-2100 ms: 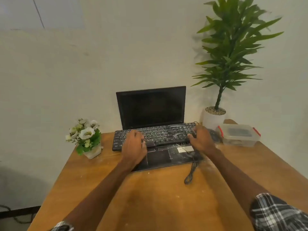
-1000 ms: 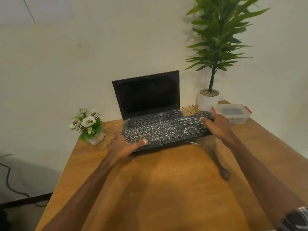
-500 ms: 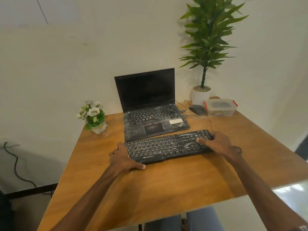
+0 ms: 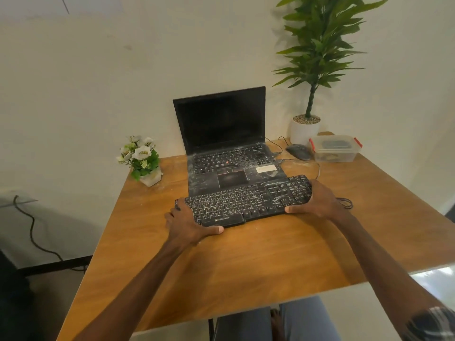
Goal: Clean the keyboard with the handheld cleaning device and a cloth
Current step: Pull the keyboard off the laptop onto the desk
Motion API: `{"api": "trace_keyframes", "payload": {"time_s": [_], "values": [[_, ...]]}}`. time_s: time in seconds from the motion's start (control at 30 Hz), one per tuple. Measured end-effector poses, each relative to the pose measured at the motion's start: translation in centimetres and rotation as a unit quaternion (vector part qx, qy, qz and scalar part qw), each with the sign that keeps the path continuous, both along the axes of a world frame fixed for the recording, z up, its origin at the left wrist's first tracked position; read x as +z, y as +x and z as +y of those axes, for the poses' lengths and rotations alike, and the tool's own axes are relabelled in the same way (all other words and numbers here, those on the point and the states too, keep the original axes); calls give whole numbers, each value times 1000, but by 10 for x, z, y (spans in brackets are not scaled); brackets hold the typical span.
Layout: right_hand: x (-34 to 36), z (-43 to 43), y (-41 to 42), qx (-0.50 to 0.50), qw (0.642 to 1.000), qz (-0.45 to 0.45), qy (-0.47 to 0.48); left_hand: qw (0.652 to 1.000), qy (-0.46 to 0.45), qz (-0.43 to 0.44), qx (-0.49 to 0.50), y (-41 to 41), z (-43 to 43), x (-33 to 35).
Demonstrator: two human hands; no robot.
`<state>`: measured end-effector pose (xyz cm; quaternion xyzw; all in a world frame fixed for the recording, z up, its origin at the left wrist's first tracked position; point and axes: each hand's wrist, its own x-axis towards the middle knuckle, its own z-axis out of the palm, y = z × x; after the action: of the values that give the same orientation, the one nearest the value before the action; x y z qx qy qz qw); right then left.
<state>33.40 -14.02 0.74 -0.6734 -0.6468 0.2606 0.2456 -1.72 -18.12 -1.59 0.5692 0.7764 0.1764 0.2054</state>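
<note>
The left hand (image 4: 189, 222) and right hand (image 4: 317, 203) are gripping the keyboard (image 4: 246, 200) by its ends, fingers curling round the corners and thumbs pressing the front edge. It is now lying on the smooth wooden table (image 4: 246, 262), just in front of the laptop (image 4: 221, 143) it was resting on two seconds ago (so cleaning, I judge, is only beginning). Whitish dust is streaking its flat black plastic keys. Farther back, a clear lidded box (image 4: 334, 148) is holding something dark.

Single head-worn view, looking forward and down from above, table (image 4: 246, 262) near, wall behind
</note>
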Motion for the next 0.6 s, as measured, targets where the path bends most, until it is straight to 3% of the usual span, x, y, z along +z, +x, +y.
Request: {"api": "trace_keyframes", "payload": {"time_s": [0.27, 0.43, 0.6], "values": [[-8, -2, 0, -30, 999, 6, 10, 999, 13, 27, -18, 12, -2, -4], [-12, -2, -4, -10, 998, -45, 50, 997, 8, 40, -67, 52, 7, -3], [-10, 6, -11, -3, 997, -38, 73, 990, 45, 20, -130, 100, 20, -4]]}}
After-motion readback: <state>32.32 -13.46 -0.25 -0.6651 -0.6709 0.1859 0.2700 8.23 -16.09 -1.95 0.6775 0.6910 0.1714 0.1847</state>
